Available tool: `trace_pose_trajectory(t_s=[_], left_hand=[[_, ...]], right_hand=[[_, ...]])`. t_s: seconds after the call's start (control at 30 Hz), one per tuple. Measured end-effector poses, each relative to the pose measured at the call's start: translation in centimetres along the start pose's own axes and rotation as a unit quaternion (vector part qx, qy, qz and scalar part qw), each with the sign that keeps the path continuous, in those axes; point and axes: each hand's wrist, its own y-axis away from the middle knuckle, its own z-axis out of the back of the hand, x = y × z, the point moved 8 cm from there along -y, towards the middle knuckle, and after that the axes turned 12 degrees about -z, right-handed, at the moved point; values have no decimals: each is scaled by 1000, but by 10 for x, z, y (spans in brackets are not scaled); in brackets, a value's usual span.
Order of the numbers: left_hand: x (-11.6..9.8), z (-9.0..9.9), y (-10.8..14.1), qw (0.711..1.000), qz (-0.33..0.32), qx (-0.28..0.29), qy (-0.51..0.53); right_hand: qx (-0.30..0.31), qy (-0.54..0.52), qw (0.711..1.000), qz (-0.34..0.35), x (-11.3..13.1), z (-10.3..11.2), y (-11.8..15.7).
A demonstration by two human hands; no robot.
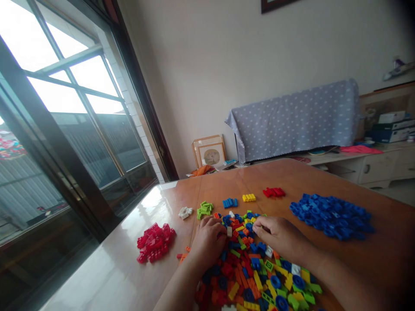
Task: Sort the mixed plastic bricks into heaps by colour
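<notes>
Low over the mixed bricks (257, 280), the left hand (209, 236) and right hand (277, 232) are held, seemingly for easy reach; fingers curled, any grip cannot be told.

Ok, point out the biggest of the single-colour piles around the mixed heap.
The large blue pile, to the right of the right hand; it spreads wider than the others, even the red pile at far left.

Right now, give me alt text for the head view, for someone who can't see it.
A person's left hand and right hand are at a mixed pile of toy bricks on a brown table; a red pile sits left, a blue pile right, and five small single-color groups lie beyond.
</notes>
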Motion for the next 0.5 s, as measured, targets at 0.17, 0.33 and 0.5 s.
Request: trace_pose_trajectory(t_s=[0.17, 0.33, 0.5], left_hand=[[-18, 5, 1, 999, -31, 19, -2], [-19, -2, 2, 998, -10, 54, 5], [-8, -2, 1, 1000, 18, 20, 5]], right_hand=[[4, -4, 1000, -9, 3, 1, 1], [-1, -1, 1000, -13, -1, -1, -1], [1, 6, 1000, 1, 1, -6, -1]])
